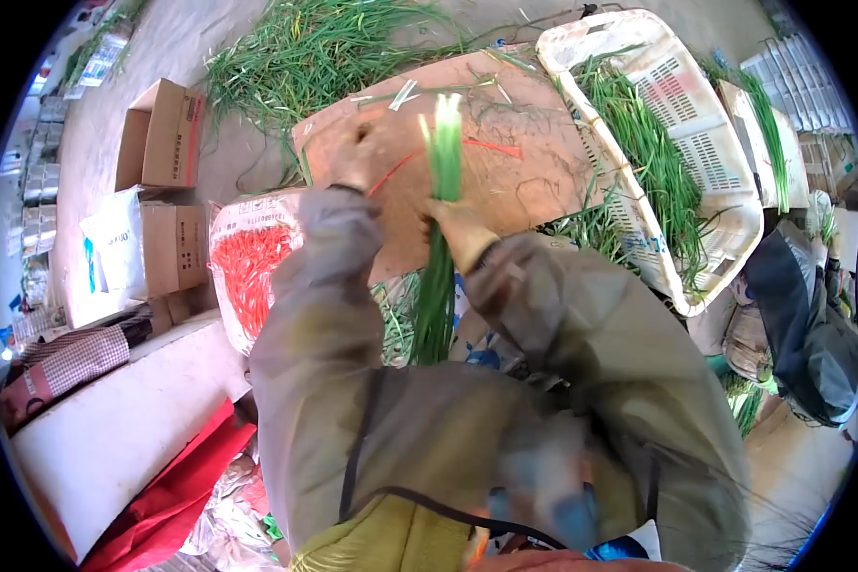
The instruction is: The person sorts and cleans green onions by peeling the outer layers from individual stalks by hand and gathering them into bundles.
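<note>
A bunch of chives (443, 153) with pale stalk ends stands out over a brown board (524, 191), its long green leaves trailing down toward my lap. Wrapped round its middle is my right hand (459, 229). My left hand (356, 157) is over the board's left part, blurred by motion, so its fingers do not show clearly. A thin red tie (491, 148) lies on the board and passes behind the bunch. Its other end runs down close to my left wrist; whether my left hand holds it is unclear.
Loose greens (324, 57) are heaped beyond the board. A white plastic basket (705, 124) with more chives stands at right. At left are a sack of red ties (253, 267), cardboard boxes (167, 143) and a white bag (119, 243). Another person's dark clothing (801, 324) shows far right.
</note>
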The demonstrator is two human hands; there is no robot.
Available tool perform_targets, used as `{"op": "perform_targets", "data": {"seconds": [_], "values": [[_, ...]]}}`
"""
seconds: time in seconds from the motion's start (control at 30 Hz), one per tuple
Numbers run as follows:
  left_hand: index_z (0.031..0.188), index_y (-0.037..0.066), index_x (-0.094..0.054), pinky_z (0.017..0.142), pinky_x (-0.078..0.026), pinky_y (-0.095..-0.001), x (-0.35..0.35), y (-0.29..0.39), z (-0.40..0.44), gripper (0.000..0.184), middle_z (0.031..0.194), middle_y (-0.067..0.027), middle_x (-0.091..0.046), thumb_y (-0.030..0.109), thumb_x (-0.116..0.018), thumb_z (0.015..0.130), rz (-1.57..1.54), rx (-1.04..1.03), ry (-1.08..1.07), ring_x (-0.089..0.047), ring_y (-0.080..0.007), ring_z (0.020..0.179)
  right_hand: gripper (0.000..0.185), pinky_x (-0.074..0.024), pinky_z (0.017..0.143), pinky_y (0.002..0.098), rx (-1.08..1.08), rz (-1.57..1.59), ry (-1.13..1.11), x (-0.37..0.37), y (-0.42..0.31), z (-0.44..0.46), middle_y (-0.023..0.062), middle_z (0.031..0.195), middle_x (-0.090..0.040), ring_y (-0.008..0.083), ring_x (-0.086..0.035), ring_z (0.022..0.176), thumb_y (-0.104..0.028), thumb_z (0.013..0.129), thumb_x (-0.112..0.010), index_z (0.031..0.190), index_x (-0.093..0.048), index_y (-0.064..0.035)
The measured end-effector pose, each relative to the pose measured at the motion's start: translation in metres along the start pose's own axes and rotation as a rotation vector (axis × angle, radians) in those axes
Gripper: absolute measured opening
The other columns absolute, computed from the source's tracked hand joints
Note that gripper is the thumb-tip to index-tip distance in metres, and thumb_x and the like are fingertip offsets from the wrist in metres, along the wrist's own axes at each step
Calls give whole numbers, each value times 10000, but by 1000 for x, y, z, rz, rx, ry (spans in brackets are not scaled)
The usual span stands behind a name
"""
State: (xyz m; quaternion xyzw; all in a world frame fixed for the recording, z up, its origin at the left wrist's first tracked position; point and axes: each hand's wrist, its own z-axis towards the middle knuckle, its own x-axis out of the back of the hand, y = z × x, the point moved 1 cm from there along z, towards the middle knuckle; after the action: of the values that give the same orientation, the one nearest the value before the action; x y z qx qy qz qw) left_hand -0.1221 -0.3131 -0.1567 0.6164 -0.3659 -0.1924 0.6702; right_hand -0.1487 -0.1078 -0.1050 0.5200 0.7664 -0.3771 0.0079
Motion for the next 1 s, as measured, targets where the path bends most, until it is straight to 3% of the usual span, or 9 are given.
{"op": "perform_targets", "data": {"seconds": [0.13,0.27,0.47,0.53,0.57,0.63,0.73,0.87,1.0], "values": [[1096,15,-516,782,-432,-259,19,41,-74,293,988,-64,-557,88,-571,817,174,-78,7,-518,-137,892,208,-428,569,340,175,-576,-35,-6,1,79,103,714,-581,205,-554,641,-243,768,-544,773,-588,-39],[1132,27,-509,806,-438,-269,-9,42,-117,320,995,-77,-580,80,-590,826,-3,15,-93,-541,-150,894,491,-470,802,404,347,-1286,297,-3,-47,58,216,949,-616,352,-578,941,-391,656,-678,973,-622,-20],[1116,29,-537,831,-428,-253,-63,103,-111,299,1012,-50,-567,89,-596,829,-160,-126,-33,-534,-126,910,213,-470,774,308,1107,-1129,259,131,-136,-24,120,930,-640,232,-607,841,-183,790,-572,960,-630,-67],[1107,0,-546,836,-418,-241,-113,173,-119,282,1024,-54,-579,104,-567,845,-217,-119,-62,-545,-123,904,227,-467,731,250,931,-686,273,225,-151,-15,80,865,-647,150,-589,769,-153,802,-580,1009,-625,-72],[1097,15,-559,831,-418,-243,-139,188,-119,259,1005,-53,-583,105,-548,855,-134,-207,-141,-546,-124,893,256,-462,733,240,538,-732,484,246,-179,-59,89,878,-647,138,-584,777,-160,793,-599,1030,-618,-64],[1011,37,-585,816,-438,-256,-197,214,-125,182,1004,-64,-584,27,-566,830,-147,-354,-350,-540,-128,905,347,-467,748,322,489,-955,754,354,-183,-31,147,905,-643,255,-614,810,-258,764,-607,1029,-611,-36],[1039,25,-573,765,-453,-232,-277,211,-146,211,999,-66,-593,56,-588,831,-258,-136,-713,-555,-119,871,420,-462,779,361,128,-1243,860,456,-183,13,189,920,-628,313,-594,901,-370,716,-646,948,-636,-20],[1106,53,-558,743,-447,-253,-312,166,-153,304,903,-68,-579,21,-584,804,160,-170,-848,-563,-150,833,484,-465,792,368,-8,-1175,858,485,-185,65,192,946,-622,320,-590,913,-419,693,-670,951,-629,-12],[1097,57,-563,718,-454,-257,-323,160,-141,319,889,-75,-577,3,-594,784,213,-165,-805,-563,-157,801,801,-461,850,388,68,-1292,960,429,-172,105,198,1150,-536,327,-555,1008,-420,675,-713,1261,-353,-9]]}}
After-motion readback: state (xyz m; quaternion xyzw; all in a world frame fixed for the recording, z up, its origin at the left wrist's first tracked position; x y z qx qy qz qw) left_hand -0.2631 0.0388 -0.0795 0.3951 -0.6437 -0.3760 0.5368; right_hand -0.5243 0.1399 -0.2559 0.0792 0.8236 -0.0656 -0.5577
